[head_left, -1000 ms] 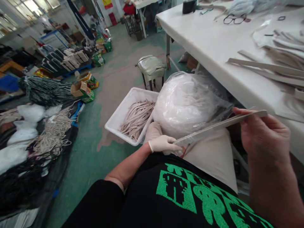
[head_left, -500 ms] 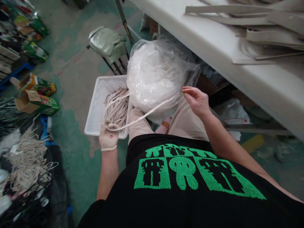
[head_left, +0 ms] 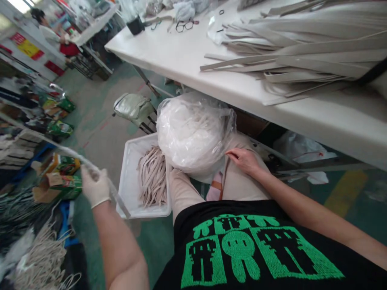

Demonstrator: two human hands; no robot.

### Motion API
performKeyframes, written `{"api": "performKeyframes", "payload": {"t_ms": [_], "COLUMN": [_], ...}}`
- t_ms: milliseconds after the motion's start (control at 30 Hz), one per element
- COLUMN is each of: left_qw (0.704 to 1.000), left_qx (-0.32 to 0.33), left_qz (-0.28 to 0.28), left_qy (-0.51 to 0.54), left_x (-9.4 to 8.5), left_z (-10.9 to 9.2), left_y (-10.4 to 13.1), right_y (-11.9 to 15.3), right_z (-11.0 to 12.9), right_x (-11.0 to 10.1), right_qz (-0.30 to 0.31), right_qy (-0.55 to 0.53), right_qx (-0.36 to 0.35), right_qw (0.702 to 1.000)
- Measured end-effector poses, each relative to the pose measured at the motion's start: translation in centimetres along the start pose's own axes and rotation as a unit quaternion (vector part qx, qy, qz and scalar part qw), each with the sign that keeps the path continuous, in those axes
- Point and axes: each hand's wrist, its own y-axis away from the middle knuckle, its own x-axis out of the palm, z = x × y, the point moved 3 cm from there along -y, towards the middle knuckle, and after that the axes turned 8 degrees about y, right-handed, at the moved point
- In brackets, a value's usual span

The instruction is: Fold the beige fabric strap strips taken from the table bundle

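My left hand [head_left: 96, 186], in a pale glove, is closed on a long beige fabric strap [head_left: 77, 155]. The strap stretches out to the upper left, and its short end hangs past my wrist, over the near rim of a white plastic bin [head_left: 129, 177]. A pile of similar straps [head_left: 153, 177] lies inside that bin. My bare right hand [head_left: 244, 160] is over my right thigh, fingertips pinched beside a clear plastic bag [head_left: 187, 139] full of pale straps. Whatever those fingertips hold, if anything, is too small to make out.
To my right is a white table [head_left: 169, 52] with a heap of flat straps [head_left: 302, 52] and glasses [head_left: 184, 26]. A padded stool [head_left: 134, 106] stands beyond the bin. Cartons [head_left: 57, 187] and tangled cords [head_left: 42, 257] lie left. Another person [head_left: 50, 32] sits far off.
My left hand has swung out to the left with the strap, which has come away from my right hand. My right hand stays by the bag. The view has tilted up, showing more table.
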Motion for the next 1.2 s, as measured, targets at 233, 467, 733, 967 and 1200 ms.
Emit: {"api": "performKeyframes", "payload": {"t_ms": [233, 467, 733, 967, 1200], "left_qw": [0.963, 0.887, 0.892, 0.914, 0.889], "left_qx": [0.197, 0.317, 0.227, 0.282, 0.324], "left_qz": [0.082, 0.261, 0.299, 0.239, 0.268], "left_qy": [-0.164, -0.21, -0.253, -0.168, -0.182], "left_x": [16.0, 28.5, 33.2, 28.2, 29.2], "left_z": [-3.8, -10.9, -10.5, -10.1, -11.4], "left_y": [6.5, 12.2, 10.5, 11.2, 11.0], "right_y": [0.3, 0.0, 0.0, -0.1, -0.1], "right_z": [-0.2, -0.4, -0.1, 0.3, 1.0], "right_x": [-0.3, 0.0, -0.6, -0.8, -0.3], "right_qz": [-0.011, -0.017, -0.034, -0.032, -0.007], "right_qy": [-0.028, -0.025, -0.036, -0.043, -0.011], "right_qx": [0.004, 0.01, 0.02, 0.02, 0.011], "right_qw": [1.0, 0.999, 0.999, 0.998, 1.0]}}
